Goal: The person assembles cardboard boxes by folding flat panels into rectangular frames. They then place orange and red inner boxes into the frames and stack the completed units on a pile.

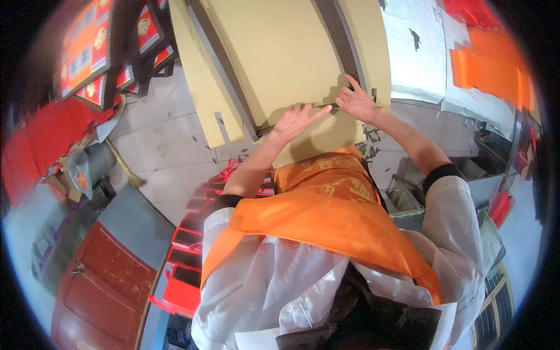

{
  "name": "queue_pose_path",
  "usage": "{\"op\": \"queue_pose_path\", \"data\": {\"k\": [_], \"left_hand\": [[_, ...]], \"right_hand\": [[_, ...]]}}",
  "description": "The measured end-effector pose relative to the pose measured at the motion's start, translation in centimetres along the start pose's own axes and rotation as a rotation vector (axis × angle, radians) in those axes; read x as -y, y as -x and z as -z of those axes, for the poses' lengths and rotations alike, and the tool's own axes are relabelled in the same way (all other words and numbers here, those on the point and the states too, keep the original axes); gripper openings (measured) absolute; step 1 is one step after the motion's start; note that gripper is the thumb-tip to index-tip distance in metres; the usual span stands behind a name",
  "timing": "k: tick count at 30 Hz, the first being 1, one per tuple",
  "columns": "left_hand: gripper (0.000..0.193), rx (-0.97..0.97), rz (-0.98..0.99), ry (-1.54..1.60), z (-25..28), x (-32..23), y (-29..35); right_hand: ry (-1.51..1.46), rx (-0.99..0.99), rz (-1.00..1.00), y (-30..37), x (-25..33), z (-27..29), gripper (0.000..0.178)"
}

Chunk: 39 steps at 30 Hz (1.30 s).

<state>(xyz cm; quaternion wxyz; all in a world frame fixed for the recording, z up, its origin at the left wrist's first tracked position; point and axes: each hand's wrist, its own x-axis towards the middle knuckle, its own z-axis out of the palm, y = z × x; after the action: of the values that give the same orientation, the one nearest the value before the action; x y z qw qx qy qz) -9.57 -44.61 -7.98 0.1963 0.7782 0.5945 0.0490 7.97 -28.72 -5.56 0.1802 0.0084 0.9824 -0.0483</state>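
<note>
A large yellow-beige cardboard sheet [280,52] lies in front of me. Two long dark grey strips, a left strip [219,64] and a right strip [341,41], run away from me along its sides. My left hand [293,122] rests at the near side, thumb stretched right, over a narrow dark crosswise edge [266,129]. Close beside its thumb tip is my right hand [358,104], fingers apart, index finger reaching up to the right strip's near end. Neither hand visibly holds anything; the undersides of the fingers are hidden.
Red-and-orange printed boxes [87,49] are stacked at the far left. Red boxes with dark panels [185,256] stand in a row by my left side. Dark scraps [371,140] lie beside the sheet's right corner. White sheets [417,52] and orange pieces [490,76] are at the right.
</note>
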Motion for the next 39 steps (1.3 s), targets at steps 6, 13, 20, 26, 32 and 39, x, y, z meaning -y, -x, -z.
{"op": "queue_pose_path", "data": {"k": [6, 13, 20, 26, 32, 39], "left_hand": [[0.065, 0.114, 0.063, -0.014, -0.1, -1.6, -2.5], [0.074, 0.113, 0.033, 0.034, 0.1, -1.1, -2.4], [0.067, 0.187, 0.035, 0.087, 1.4, -0.5, -2.4], [0.053, 0.399, -0.039, 0.393, 3.2, 1.3, -3.6], [0.047, 0.364, -0.091, 0.785, -1.3, 4.1, -3.6], [0.047, 0.245, 0.590, 1.726, 2.5, 6.5, -3.0]], "right_hand": [[-0.058, -0.062, -0.081, 0.7, 0.1, 0.4, 0.012], [-1.200, -0.795, -1.472, 8.9, 8.1, -9.7, 0.034], [-2.425, -0.456, -1.207, 9.0, 11.2, -0.3, 0.036], [-0.783, -0.379, -0.543, 5.3, 6.8, 0.9, 0.041], [-0.193, -0.377, -0.318, 3.2, 5.3, 0.5, 0.058], [-0.224, -0.265, -0.261, 1.3, 3.3, -0.1, 0.065]]}}
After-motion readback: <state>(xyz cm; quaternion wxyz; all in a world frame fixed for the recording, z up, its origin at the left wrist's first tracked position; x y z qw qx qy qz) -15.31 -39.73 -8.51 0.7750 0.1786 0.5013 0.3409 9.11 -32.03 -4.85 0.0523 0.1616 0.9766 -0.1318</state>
